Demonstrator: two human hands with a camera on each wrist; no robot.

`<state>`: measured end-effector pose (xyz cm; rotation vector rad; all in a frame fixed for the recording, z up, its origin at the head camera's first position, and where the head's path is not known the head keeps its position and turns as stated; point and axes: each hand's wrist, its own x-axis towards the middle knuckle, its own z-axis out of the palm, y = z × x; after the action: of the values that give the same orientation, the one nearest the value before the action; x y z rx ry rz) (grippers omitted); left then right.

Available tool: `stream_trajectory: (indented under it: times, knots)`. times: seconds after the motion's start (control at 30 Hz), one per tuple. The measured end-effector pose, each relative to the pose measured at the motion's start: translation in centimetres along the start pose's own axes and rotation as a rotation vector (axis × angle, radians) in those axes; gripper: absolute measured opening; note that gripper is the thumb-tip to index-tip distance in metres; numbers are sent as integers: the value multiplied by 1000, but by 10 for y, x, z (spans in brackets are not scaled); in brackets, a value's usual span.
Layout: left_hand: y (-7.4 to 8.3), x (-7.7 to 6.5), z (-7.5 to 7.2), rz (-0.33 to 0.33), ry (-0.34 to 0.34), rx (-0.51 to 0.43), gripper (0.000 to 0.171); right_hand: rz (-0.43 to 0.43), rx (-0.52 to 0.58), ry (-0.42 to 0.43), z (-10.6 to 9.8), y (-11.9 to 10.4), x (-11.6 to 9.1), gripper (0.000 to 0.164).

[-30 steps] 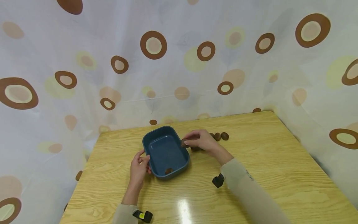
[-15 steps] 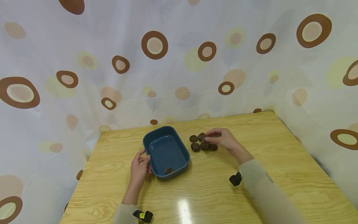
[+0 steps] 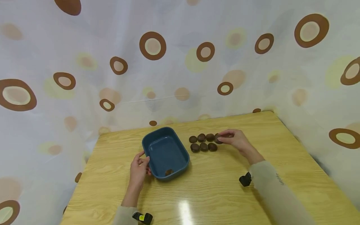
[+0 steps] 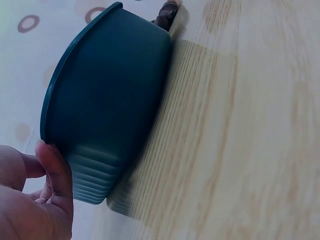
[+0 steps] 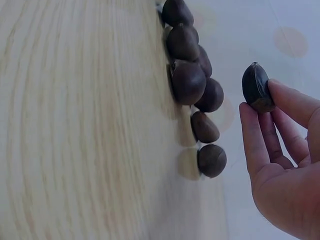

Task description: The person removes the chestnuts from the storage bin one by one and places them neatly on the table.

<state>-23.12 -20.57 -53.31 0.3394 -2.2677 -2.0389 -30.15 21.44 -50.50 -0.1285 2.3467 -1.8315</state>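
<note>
In the head view, my left hand (image 3: pixel 138 170) holds the left side of a dark blue rectangular tub (image 3: pixel 180 147), thumb at its rim. The left wrist view shows the tub's outer wall (image 4: pixel 110 85). One chestnut (image 3: pixel 169 172) lies inside at the near end. Right of the tub, my right hand (image 3: pixel 238 142) pinches a dark brown chestnut (image 5: pixel 256 87) between thumb and fingertips, held off the table in the right wrist view. Beside it, several chestnuts (image 3: pixel 203 147) lie on the table in two rough rows; the right hand hides part of the far row.
A pale wood-grain table (image 3: pixel 213 187) carries everything. Behind it and along both sides hangs a white sheet (image 3: pixel 180 72) with brown and yellow circles. Each sleeve bears a small black wrist camera (image 3: pixel 245 179).
My right hand has moved right from the tub's right edge, past the chestnut rows, with a chestnut at its fingertips. The left hand and tub have stayed in place.
</note>
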Motion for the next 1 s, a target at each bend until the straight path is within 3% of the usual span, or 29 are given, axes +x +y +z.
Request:
stream_trajectory:
  times: [0.47,0.8,1.0]
  knots:
    - [5,-3,-5,-16,-16,-30,44,64,-67,69,-10,15,-5,47]
    - [30,-17,-4,-30,-54,-22,46,70,-124,101,-5,26,-1,43]
    - [30,-18,-4,-28,-52,-28,46,66,-149,106,0,30,1,41]
